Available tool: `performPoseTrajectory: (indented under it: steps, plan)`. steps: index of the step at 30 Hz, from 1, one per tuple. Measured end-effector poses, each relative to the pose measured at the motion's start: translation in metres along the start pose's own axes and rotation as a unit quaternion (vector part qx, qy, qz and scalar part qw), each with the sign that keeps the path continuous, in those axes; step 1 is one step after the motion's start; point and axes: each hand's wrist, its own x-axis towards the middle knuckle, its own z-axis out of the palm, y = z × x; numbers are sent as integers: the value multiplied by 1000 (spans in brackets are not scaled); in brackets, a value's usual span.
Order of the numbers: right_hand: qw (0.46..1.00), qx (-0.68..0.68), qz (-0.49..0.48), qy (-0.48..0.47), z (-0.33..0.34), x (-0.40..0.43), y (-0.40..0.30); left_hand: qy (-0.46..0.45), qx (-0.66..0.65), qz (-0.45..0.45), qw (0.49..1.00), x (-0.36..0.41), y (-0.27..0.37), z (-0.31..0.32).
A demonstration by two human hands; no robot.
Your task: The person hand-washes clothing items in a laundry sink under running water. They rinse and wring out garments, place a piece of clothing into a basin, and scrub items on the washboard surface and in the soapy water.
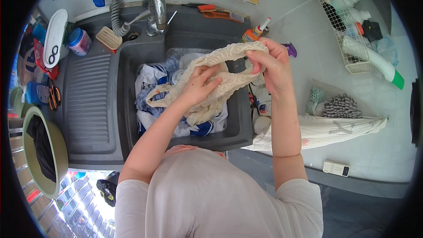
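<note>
A cream textured garment (228, 53) is stretched above the grey sink basin (243, 119). My right hand (272, 62) pinches its edge at the basin's right side, thumb and fingers closed on the fabric. My left hand (201, 86) lies on the garment with its fingers spread; whether it grips any cloth I cannot tell. A loop of the garment hangs to the left of this hand. Below, blue and white wet clothes (148, 76) lie in sudsy water, with a pale yellowish cloth (205, 114) on top of them. The garment and my forearms hide part of the basin.
Behind the basin stands a chrome faucet (157, 6). At left are a ribbed drainboard (87, 102), a soap dish (109, 38), a blue-lidded tub (79, 41), orange-handled pliers (54, 97) and a green basin (62, 158) holding black cloth. At right are an orange bottle (252, 34) and a wire basket (357, 67).
</note>
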Motion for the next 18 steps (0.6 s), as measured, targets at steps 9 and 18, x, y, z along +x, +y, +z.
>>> performPoseTrajectory:
  steps: [9,18]
  plan:
    - [994,7,19,104,-31,-6,-4,-130,102,24,986,8,15,-76]
    - [981,90,156,66,-62,8,14,-185,-92,2,979,41,136,-138]
